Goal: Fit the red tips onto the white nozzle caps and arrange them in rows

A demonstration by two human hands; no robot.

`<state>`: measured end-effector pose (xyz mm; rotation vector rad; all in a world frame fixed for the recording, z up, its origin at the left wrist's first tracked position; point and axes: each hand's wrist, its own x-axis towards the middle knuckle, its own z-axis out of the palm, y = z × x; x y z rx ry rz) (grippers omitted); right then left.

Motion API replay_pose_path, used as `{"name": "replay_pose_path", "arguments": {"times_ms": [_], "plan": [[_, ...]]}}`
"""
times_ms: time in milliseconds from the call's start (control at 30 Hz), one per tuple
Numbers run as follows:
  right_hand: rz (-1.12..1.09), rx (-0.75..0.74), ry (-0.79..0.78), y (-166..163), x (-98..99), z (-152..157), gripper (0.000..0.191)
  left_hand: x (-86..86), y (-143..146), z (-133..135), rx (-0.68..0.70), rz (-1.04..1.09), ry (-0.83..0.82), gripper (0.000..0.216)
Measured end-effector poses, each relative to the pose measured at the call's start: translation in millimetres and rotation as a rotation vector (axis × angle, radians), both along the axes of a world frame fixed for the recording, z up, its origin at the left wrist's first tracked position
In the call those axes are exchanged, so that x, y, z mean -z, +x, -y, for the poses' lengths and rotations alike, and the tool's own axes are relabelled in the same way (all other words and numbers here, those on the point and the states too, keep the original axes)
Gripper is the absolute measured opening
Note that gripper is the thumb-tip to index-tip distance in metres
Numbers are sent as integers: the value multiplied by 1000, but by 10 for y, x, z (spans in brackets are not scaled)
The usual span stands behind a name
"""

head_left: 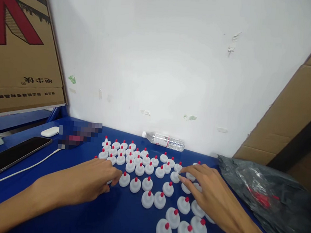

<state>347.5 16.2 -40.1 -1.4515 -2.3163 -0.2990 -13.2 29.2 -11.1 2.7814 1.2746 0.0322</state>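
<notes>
- Head view: the left hand (96, 182) is resting loosely curled at the near-left edge of the white red-tipped caps (140, 169) standing on the blue worktop (104, 220), fingers (114, 176) touching one, though I cannot tell if they are gripping it.
- The right hand (206, 188) is lying spread and released over the caps' right edge; a sweep here risks toppling neighbours.
- Behind the caps, the water bottle (164, 141) is lying on its side and could roll into them.

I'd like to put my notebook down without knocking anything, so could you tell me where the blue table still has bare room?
Bare blue table lies between the two forearms in front, and between the phone and the left hand. The middle is crowded with white caps from the water bottle to the right hand; the black bag fills the right side.
</notes>
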Motion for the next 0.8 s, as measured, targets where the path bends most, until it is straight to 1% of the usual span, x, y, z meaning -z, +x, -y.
{"name": "replay_pose_path", "arguments": {"times_ms": [67, 133, 300, 400, 500, 600, 733, 800], "plan": [[-12, -63, -20, -31, 16, 5, 26, -5, -9, 13, -7, -1, 24, 28], [-6, -93, -32, -59, 53, 10, 29, -9, -16, 23, -12, -4, 39, 30], [21, -114, -66, -93, 157, 14, 32, -43, -8, 29, -22, -42, 40, 31], [-2, -98, -80, -92, 148, 3, 34, -41, -12, 13, -6, -70, 19, 32], [-53, -73, -24, -96, 85, 2, 32, -26, -13, 11, 8, -69, 7, 26], [-94, -77, 62, -131, 15, 38, 28, -53, 59, 41, 16, -24, 39, 18], [-143, -162, 120, -230, -30, 119, 16, -105, 276, 91, 70, 85, 95, 16], [-139, -221, 152, -283, -24, 154, 17, -77, 373, 111, 110, 174, 147, 17]]}}
